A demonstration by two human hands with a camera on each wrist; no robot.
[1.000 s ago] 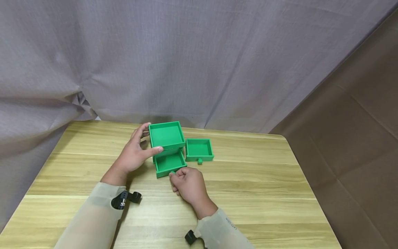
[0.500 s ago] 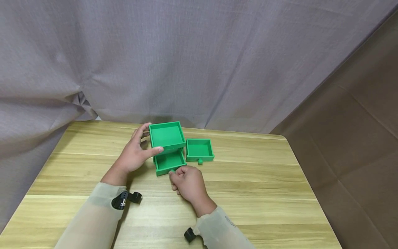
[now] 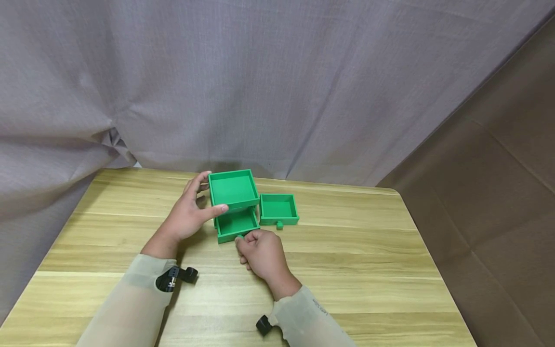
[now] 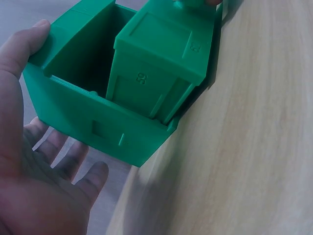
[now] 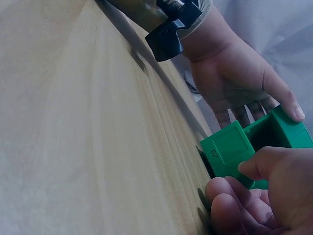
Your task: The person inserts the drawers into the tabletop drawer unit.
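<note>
A green drawer cabinet (image 3: pixel 233 189) stands on the wooden table (image 3: pixel 355 255). My left hand (image 3: pixel 186 217) grips its left side, thumb on the front edge and fingers round the back. In the left wrist view the cabinet (image 4: pixel 98 122) lies against my palm (image 4: pixel 29 161). Its lower drawer (image 3: pixel 236 224) is pulled partly out. My right hand (image 3: pixel 260 253) pinches the small knob on the drawer's front. The right wrist view shows the drawer (image 5: pixel 230 147) just above my curled fingers (image 5: pixel 264 196). A second green drawer (image 3: pixel 278 208) lies loose to the cabinet's right.
A grey curtain (image 3: pixel 260 86) hangs behind the table, and a brown panel (image 3: pixel 485 193) stands at the right. Black camera mounts (image 3: pixel 175 277) sit on both wrists. Bare wood stretches to the right and along the front of the table.
The lower drawer has slid a little back toward the cabinet with my right hand on its knob. My left hand has kept its hold.
</note>
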